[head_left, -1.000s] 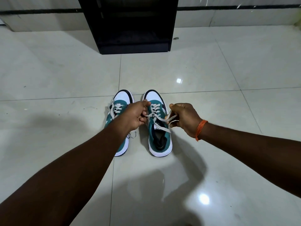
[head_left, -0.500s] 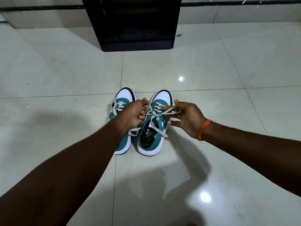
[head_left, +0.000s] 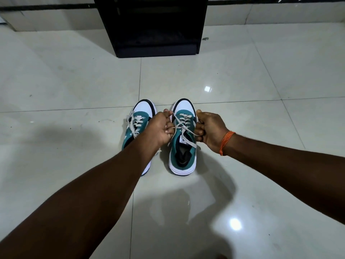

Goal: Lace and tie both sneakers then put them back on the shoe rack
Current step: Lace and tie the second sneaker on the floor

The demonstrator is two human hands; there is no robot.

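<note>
On the pale tiled floor (head_left: 74, 81), near the middle of the view, two green-and-white sneakers stand side by side, toes pointing to twelve o'clock. The black shoe rack (head_left: 155, 30) stands well apart from them at twelve o'clock.

Both hands work at the right sneaker (head_left: 183, 159). The left hand (head_left: 158, 128) sits at nine o'clock of its lacing, between the two sneakers, with the fingers curled into a fist round one strand of the lace (head_left: 183, 127). The right hand (head_left: 210, 130) sits at three o'clock of the lacing, also curled into a fist, gripping the other strand. The two strands cross over the tongue and run taut out to each fist. Two loose ends fall from the crossing toward five and seven o'clock, across the sneaker's opening. An orange thread band (head_left: 225, 142) circles the right wrist.

The left sneaker (head_left: 143, 110) lies just beside the left hand at nine o'clock. The left forearm covers its heel half, so only the toe, the upper lacing and part of one side show, and I cannot tell whether its lace is tied. How the strands sit inside each fist is hidden by the fingers. The label on the right sneaker's tongue is too small to read. The rack's top is cut off by the picture's edge, and its inside is too dark to make out.
</note>
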